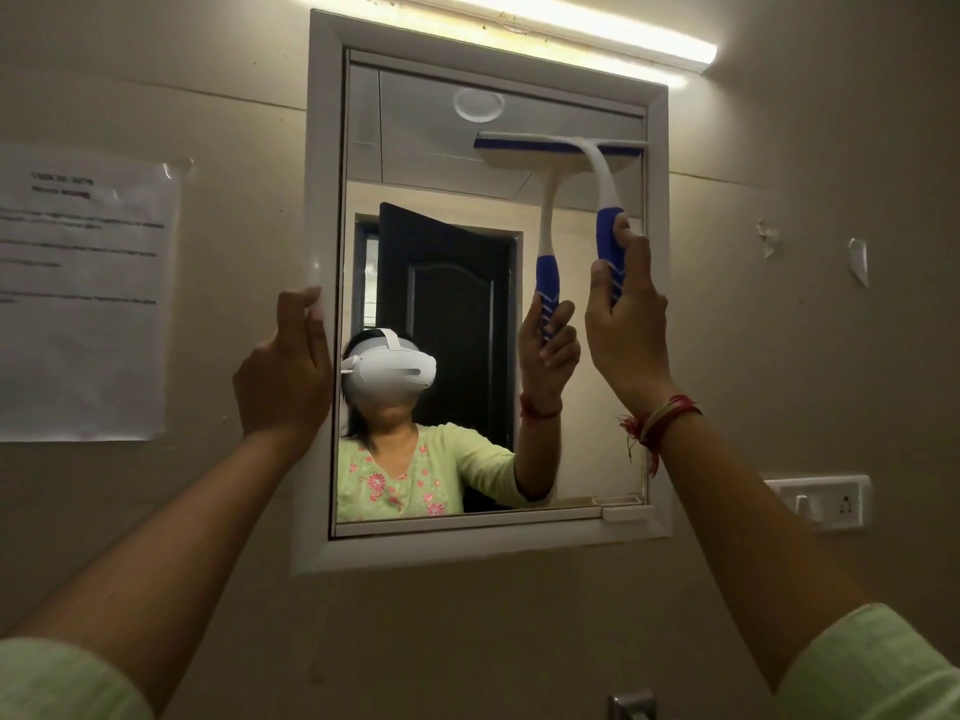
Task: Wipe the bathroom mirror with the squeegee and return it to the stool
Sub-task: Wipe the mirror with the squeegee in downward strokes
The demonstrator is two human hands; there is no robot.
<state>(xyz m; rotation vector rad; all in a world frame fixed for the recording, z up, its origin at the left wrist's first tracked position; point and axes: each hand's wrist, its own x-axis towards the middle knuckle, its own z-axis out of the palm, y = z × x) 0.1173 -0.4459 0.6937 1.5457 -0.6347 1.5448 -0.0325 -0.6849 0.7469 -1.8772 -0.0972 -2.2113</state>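
A white-framed bathroom mirror [441, 283] hangs on the beige wall ahead. My right hand [626, 324] grips the blue handle of a white and blue squeegee [605, 200], whose blade lies flat against the glass near the mirror's upper right corner. The squeegee's reflection shows just left of it. My left hand [285, 371] holds the left edge of the mirror frame [322, 148], fingers curled around it. The stool is out of view.
A lit tube light [597, 28] runs above the mirror. A paper notice [83, 293] is taped to the wall at left. A switch and socket plate [826, 501] sits at lower right. A metal fitting [631, 706] shows at the bottom edge.
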